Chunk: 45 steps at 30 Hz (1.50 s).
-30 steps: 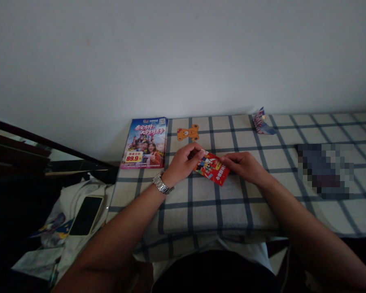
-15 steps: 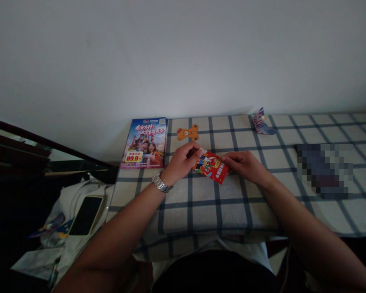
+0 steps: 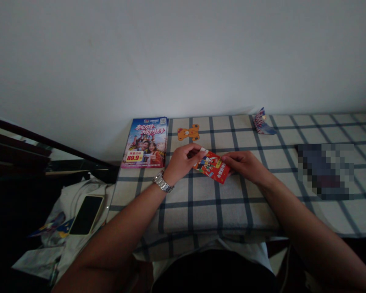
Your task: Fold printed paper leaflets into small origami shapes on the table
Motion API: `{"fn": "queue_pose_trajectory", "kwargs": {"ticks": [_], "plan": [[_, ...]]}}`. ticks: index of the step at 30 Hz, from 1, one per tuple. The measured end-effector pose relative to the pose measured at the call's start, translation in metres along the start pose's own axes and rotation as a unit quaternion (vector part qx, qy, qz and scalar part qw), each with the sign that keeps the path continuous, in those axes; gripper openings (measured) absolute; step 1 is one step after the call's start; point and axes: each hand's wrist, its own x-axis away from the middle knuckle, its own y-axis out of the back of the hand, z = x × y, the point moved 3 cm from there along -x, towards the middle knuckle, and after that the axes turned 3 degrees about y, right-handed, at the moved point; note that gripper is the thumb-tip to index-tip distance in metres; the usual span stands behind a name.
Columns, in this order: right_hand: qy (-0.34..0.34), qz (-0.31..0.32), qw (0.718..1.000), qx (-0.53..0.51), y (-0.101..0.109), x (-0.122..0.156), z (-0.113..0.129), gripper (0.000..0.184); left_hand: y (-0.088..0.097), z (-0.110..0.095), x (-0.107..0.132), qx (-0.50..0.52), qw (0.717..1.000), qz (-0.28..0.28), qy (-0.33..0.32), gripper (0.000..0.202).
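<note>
Between my hands is a small red printed card (image 3: 212, 167) with cartoon figures and lettering, tilted with its lower right corner toward me. The thumb and fingers of my left hand (image 3: 185, 160) pinch its upper left end; a silver watch (image 3: 163, 182) is on that wrist. My right hand (image 3: 241, 163) grips the card's right edge between thumb and fingers. Just beyond my left hand, a flat orange bear cutout (image 3: 188, 132) lies on the checked cloth (image 3: 201, 211). A stack of colourful flyers (image 3: 144, 142) sits to the left of it.
A folded piece of printed paper (image 3: 262, 124) stands near the wall at the back right. Farther right lies a dark, pixelated item (image 3: 325, 171). At lower left, a phone (image 3: 87, 215) rests on white bags (image 3: 70, 195) beside the table.
Hardly anything differs. The view has shifted very slightly, and both hands keep their hold on the red card.
</note>
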Motion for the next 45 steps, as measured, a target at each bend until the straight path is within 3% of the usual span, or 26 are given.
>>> {"fn": "queue_pose_trajectory", "kwargs": {"ticks": [4,9,13,16,22,25,28,32,45], "plan": [[-0.012,-0.003,1.000,-0.024,0.000,-0.001,0.000,0.041,0.002,-0.006,0.003,-0.042,0.997,-0.038,-0.052,0.032],[-0.026,-0.047,0.997,-0.060,0.004,-0.002,-0.004,0.041,0.011,-0.023,0.008,-0.152,0.966,-0.071,-0.199,0.030],[-0.028,-0.072,0.992,-0.098,0.007,-0.002,-0.003,0.046,0.009,-0.029,0.011,-0.202,0.941,0.023,-0.271,0.037],[-0.037,-0.077,0.989,-0.122,0.006,-0.002,-0.003,0.044,0.005,-0.028,0.012,-0.204,0.936,0.050,-0.282,0.027],[-0.037,-0.065,0.985,-0.158,0.000,-0.002,-0.001,0.045,0.001,-0.027,0.013,-0.155,0.961,0.008,-0.230,0.017],[-0.015,-0.061,0.985,-0.161,-0.001,0.000,0.002,0.054,0.002,-0.026,0.013,-0.099,0.981,-0.032,-0.166,0.017],[0.038,-0.068,0.989,-0.127,0.000,0.002,0.007,0.051,0.003,-0.023,0.011,-0.041,0.993,-0.063,-0.089,0.021],[0.104,-0.072,0.990,-0.069,0.002,0.005,0.014,0.044,0.002,-0.017,0.009,0.038,0.997,-0.059,-0.031,0.023],[0.088,-0.084,0.991,-0.052,-0.001,0.002,0.015,0.043,-0.003,-0.007,0.004,0.111,0.994,0.003,0.017,0.032]]}}
